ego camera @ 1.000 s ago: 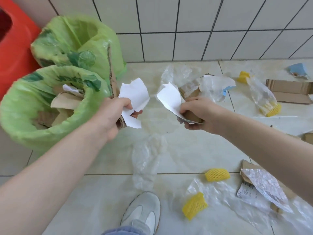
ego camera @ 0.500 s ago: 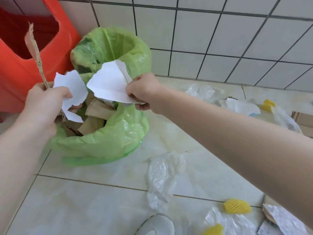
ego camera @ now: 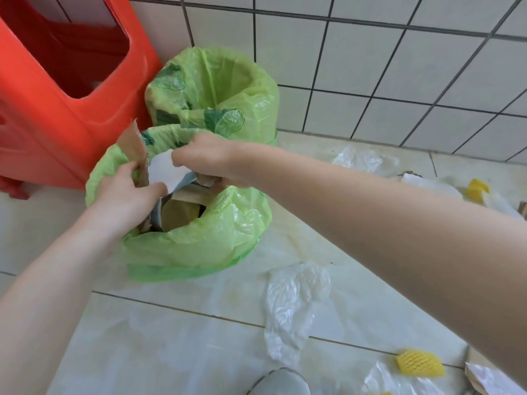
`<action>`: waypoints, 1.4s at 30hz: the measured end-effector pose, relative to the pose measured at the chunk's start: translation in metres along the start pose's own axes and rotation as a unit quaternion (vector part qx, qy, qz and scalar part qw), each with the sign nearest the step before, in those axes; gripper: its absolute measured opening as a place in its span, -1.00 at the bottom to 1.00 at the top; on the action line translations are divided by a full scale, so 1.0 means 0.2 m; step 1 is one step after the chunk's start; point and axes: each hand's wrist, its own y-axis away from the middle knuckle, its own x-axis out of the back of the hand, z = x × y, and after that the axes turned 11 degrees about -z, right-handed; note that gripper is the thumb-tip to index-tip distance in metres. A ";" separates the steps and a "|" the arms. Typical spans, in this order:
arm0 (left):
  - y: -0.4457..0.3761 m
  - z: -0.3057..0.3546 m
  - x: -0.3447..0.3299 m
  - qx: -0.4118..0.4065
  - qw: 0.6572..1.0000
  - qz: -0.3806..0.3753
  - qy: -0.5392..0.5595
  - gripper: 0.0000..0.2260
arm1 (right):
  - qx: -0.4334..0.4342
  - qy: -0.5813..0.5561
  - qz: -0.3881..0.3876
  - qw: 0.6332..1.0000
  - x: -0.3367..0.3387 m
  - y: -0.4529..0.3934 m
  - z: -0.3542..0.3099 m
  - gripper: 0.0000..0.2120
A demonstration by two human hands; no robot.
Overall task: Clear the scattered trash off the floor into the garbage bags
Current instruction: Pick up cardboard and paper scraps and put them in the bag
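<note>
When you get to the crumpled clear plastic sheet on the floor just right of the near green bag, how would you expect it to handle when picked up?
The clear plastic sheet looks thin and wrinkled, so it will probably go limp and drape. It seems very light, likely to flutter or cling. Its glossy film may slip, so bunching it first should help.

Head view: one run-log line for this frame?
phase: dumping | left hand: grips cardboard strip | right hand: holds white paper | both over near green bag | floor: clear plastic

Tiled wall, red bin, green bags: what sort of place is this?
Probably a utility or waste corner indoors. A white tiled wall meets a tiled floor; a red bin stands beside two green garbage bags, with plastic wrap strewn about.
</note>
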 end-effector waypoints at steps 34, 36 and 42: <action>-0.07 -0.01 -0.06 -0.132 0.955 -0.151 -0.220 -0.60 | 0.081 0.522 0.138 0.837 0.00 -0.10 0.24 -0.78; -0.07 0.02 -0.07 -0.109 0.959 -0.154 -0.213 -0.58 | 0.101 0.506 0.142 0.845 0.02 -0.06 0.22 -0.74; 0.07 0.18 -0.07 -0.155 0.971 0.007 -0.183 -0.58 | 0.132 0.383 0.185 0.895 0.14 0.21 0.31 -0.66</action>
